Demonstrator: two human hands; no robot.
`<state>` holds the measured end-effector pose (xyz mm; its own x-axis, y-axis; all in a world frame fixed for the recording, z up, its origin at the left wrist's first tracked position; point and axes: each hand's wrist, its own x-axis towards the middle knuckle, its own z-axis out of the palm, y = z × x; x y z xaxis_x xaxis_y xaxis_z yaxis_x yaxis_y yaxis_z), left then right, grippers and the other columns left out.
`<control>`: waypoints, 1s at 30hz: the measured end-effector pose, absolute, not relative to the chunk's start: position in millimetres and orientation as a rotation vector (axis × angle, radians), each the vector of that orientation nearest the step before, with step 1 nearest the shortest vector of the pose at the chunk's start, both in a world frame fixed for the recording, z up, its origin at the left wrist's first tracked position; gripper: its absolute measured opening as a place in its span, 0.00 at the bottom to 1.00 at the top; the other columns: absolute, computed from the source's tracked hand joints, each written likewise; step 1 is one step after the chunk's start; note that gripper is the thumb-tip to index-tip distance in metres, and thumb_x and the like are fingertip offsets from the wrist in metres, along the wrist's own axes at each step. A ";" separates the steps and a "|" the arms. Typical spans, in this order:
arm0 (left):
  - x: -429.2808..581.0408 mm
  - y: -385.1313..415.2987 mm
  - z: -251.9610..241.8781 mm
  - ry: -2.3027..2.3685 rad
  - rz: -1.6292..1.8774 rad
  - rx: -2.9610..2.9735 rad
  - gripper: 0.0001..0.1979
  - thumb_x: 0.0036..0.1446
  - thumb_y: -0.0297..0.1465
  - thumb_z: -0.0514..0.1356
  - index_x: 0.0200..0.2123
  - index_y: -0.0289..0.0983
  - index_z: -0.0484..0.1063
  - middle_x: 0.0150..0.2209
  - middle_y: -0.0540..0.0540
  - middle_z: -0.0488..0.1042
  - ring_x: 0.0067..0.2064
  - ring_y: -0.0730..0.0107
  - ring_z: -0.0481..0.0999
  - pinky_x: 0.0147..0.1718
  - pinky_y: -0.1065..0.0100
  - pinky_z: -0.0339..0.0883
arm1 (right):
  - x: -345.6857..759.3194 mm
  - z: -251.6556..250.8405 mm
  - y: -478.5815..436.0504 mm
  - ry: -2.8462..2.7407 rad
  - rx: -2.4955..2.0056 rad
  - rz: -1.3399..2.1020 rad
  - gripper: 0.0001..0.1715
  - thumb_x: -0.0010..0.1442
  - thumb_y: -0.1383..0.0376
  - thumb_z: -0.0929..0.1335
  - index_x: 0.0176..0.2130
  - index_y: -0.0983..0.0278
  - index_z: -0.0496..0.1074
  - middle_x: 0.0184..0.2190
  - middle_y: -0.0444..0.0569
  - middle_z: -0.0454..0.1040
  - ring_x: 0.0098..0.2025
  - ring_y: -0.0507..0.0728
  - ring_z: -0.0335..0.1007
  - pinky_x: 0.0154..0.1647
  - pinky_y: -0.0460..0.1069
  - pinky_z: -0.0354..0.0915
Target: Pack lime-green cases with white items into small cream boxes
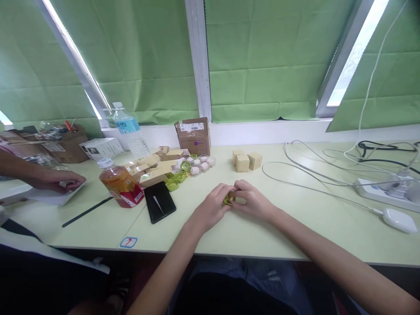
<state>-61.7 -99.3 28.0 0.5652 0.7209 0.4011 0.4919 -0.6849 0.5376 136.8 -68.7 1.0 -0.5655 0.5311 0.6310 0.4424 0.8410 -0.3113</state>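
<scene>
Close together above the table, my left hand [215, 205] and my right hand [251, 200] both have their fingers closed on a small olive-green piece [229, 199]. The fingers cover most of it, so its exact kind does not show. Left of my hands, similar rounded green pieces [173, 180] lie by opened cardboard boxes [154, 170]. A clear tray with pale round items [200, 165] sits behind them. Several small closed tan boxes [243, 163] stand grouped beyond my right hand.
A black phone [159, 202], a bottle of red drink [121, 183], a water bottle [131, 133] and a brown carton [194, 136] stand or lie leftward. Another person's hand [62, 180] touches white paper at far left. Cables, a power strip [387, 191] and a white charger [398, 220] occupy the right.
</scene>
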 end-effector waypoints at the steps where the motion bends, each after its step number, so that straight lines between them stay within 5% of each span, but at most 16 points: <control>1: -61.8 -99.6 27.8 0.986 0.862 2.441 0.19 0.62 0.22 0.59 0.54 0.42 0.66 0.53 0.43 0.72 0.56 0.59 0.72 0.56 0.60 0.67 | 136.1 1.0 -69.4 -2.250 -0.702 0.155 0.09 0.67 0.65 0.68 0.34 0.62 0.76 0.33 0.50 0.67 0.39 0.58 0.65 0.38 0.52 0.64; 22: -57.6 -98.3 22.8 1.038 0.952 2.354 0.20 0.57 0.23 0.64 0.52 0.42 0.68 0.50 0.46 0.74 0.51 0.59 0.75 0.51 0.61 0.68 | 135.2 -0.1 -67.4 -2.245 -0.766 0.145 0.07 0.64 0.70 0.70 0.34 0.63 0.79 0.31 0.48 0.66 0.37 0.56 0.65 0.36 0.50 0.62; 30: -56.8 -93.2 22.1 1.099 1.239 2.034 0.19 0.53 0.25 0.68 0.47 0.40 0.72 0.48 0.44 0.75 0.50 0.60 0.76 0.53 0.58 0.72 | 142.0 16.1 -70.0 -1.950 -0.746 0.700 0.13 0.66 0.58 0.70 0.46 0.59 0.80 0.38 0.49 0.74 0.37 0.55 0.71 0.38 0.51 0.70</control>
<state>-56.8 -93.2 22.1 0.2549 0.8413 0.4767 0.3730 -0.5404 0.7542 142.0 -70.0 16.1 -0.4079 0.7337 0.5433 0.2207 0.6567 -0.7211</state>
